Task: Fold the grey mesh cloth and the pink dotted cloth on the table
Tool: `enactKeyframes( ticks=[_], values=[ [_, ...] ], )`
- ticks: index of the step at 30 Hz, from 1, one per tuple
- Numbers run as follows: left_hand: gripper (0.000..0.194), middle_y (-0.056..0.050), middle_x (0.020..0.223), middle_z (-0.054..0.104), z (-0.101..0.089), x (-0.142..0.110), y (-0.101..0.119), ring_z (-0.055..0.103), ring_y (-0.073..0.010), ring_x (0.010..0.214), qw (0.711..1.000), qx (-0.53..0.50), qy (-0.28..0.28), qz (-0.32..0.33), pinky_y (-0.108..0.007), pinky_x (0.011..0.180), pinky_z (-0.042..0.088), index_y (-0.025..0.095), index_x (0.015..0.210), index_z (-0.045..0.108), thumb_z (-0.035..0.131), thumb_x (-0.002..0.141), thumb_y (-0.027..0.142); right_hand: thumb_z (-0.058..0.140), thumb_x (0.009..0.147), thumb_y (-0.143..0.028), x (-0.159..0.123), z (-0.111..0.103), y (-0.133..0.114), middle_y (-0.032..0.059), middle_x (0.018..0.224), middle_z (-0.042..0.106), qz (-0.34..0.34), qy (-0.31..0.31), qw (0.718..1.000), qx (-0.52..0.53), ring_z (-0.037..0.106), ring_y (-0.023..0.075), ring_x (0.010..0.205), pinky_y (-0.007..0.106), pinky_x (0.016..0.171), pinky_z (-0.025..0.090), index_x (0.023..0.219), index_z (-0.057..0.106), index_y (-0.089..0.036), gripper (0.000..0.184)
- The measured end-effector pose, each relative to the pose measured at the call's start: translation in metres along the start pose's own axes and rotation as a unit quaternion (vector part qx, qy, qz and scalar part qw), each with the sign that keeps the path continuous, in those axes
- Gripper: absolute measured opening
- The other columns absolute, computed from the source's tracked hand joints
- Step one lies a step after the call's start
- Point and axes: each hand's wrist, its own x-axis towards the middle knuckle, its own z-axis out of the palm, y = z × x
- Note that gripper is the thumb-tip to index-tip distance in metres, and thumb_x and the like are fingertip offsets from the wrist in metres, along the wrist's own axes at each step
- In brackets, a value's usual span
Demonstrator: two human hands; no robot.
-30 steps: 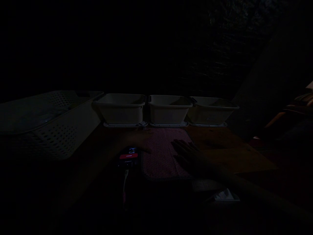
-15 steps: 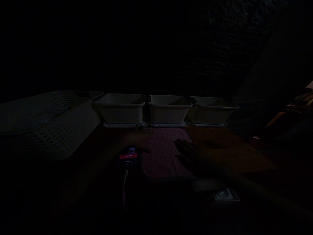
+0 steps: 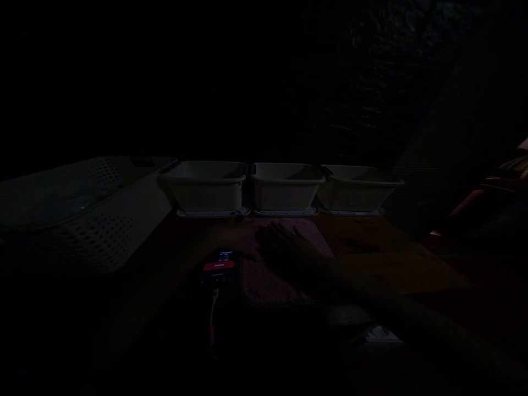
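A pink cloth (image 3: 272, 286) with a dark stitched edge lies flat on the wooden table (image 3: 388, 264). My right hand (image 3: 284, 250) rests flat over its middle, fingers stretched out toward the far left. At the cloth's upper left edge is my left hand (image 3: 235, 239), dim and a little blurred, with its fingers extended and nothing seen in them. Just below the left hand lies a phone (image 3: 218, 267) with a lit screen and a red bar. A white cable (image 3: 213, 302) runs from it toward me.
Three pale plastic tubs (image 3: 289, 190) stand in a row along the back, each above a pale flat base. To the left is a large perforated basket (image 3: 140, 209) with something shiny inside. A small pale object (image 3: 381, 334) lies under my right forearm. The scene is very dark.
My right hand has slid left across the cloth, from its right side to its middle, close to my left hand. My left hand has stayed nearly in place. The view has shifted slightly.
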Motion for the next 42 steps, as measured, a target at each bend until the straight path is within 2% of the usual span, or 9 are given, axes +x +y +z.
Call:
enactKeyframes(
  ticks=[4, 7, 10, 17, 24, 28, 34, 42],
  values=[
    [0.08, -0.012, 0.155, 0.039, 0.004, 0.002, -0.002, 0.039, -0.0293, 0.14, 1.0, 0.016, 0.001, -0.006, -0.038, 0.113, 0.028, 0.021, 0.148, 0.04, 0.067, 0.081, 0.056, 0.028, 0.102, -0.042, 0.013, 0.007, -0.007, 0.0133, 0.161, 0.022, 0.004, 0.005, 1.0, 0.03, 0.024, 0.0299, 0.149, 0.058, 0.117, 0.024, 0.154, 0.031, -0.013, 0.06],
    [0.087, -0.013, 0.157, 0.035, 0.004, 0.003, -0.002, 0.038, -0.0297, 0.141, 0.999, 0.028, -0.003, -0.019, -0.039, 0.114, 0.027, 0.021, 0.152, 0.033, 0.068, 0.081, 0.057, 0.026, 0.102, -0.047, 0.012, 0.011, -0.013, 0.0148, 0.159, 0.028, 0.012, 0.019, 0.998, 0.051, 0.029, 0.0295, 0.147, 0.055, 0.118, 0.025, 0.152, 0.034, -0.008, 0.063],
    [0.092, -0.014, 0.158, 0.031, 0.004, 0.002, -0.003, 0.034, -0.0296, 0.143, 0.999, 0.024, -0.019, -0.025, -0.037, 0.115, 0.025, 0.02, 0.153, 0.031, 0.069, 0.08, 0.059, 0.027, 0.102, -0.048, 0.01, 0.015, -0.014, 0.0132, 0.159, 0.03, 0.018, 0.027, 0.998, 0.054, 0.03, 0.0289, 0.146, 0.053, 0.119, 0.025, 0.151, 0.035, -0.009, 0.064],
    [0.096, -0.016, 0.161, 0.02, 0.007, 0.005, -0.009, 0.025, -0.0307, 0.148, 0.999, 0.028, -0.033, -0.031, -0.039, 0.117, 0.023, 0.016, 0.155, 0.027, 0.068, 0.08, 0.061, 0.025, 0.102, -0.051, 0.007, 0.015, -0.008, 0.0115, 0.16, 0.025, 0.017, 0.014, 0.998, 0.055, 0.026, 0.0291, 0.148, 0.054, 0.119, 0.022, 0.153, 0.031, -0.011, 0.065],
    [0.099, -0.017, 0.16, 0.023, 0.006, 0.004, -0.006, 0.02, -0.0327, 0.149, 0.997, 0.041, -0.034, -0.048, -0.041, 0.119, 0.018, 0.012, 0.154, 0.03, 0.065, 0.079, 0.066, 0.028, 0.102, -0.049, -0.006, 0.008, -0.001, 0.0079, 0.16, 0.027, 0.032, 0.005, 0.998, 0.044, 0.025, 0.0277, 0.149, 0.055, 0.12, 0.021, 0.153, 0.033, -0.016, 0.062],
    [0.1, -0.017, 0.16, 0.02, 0.006, 0.005, -0.007, 0.024, -0.0336, 0.147, 0.998, 0.033, -0.038, -0.043, -0.043, 0.118, 0.021, 0.015, 0.155, 0.027, 0.065, 0.079, 0.066, 0.027, 0.102, -0.046, -0.012, 0.009, 0.005, 0.0081, 0.16, 0.026, 0.036, 0.009, 0.999, 0.034, 0.025, 0.0268, 0.148, 0.055, 0.12, 0.021, 0.154, 0.031, -0.017, 0.06],
    [0.098, -0.016, 0.161, 0.02, 0.006, 0.005, -0.008, 0.028, -0.0308, 0.147, 0.998, 0.033, -0.04, -0.045, -0.038, 0.118, 0.023, 0.016, 0.155, 0.026, 0.068, 0.079, 0.06, 0.028, 0.102, -0.043, -0.021, 0.01, 0.012, 0.0106, 0.158, 0.03, 0.048, 0.026, 0.998, 0.023, 0.027, 0.0257, 0.148, 0.055, 0.119, 0.023, 0.153, 0.033, -0.017, 0.058],
    [0.091, -0.015, 0.161, 0.023, 0.0, 0.001, -0.002, 0.03, -0.0314, 0.145, 0.999, 0.016, -0.044, -0.029, -0.037, 0.116, 0.024, 0.019, 0.154, 0.031, 0.066, 0.08, 0.06, 0.027, 0.102, -0.047, -0.031, 0.016, 0.029, 0.0089, 0.158, 0.031, 0.066, 0.051, 0.997, 0.003, 0.029, 0.0261, 0.147, 0.055, 0.118, 0.026, 0.153, 0.033, -0.018, 0.059]
  ],
)
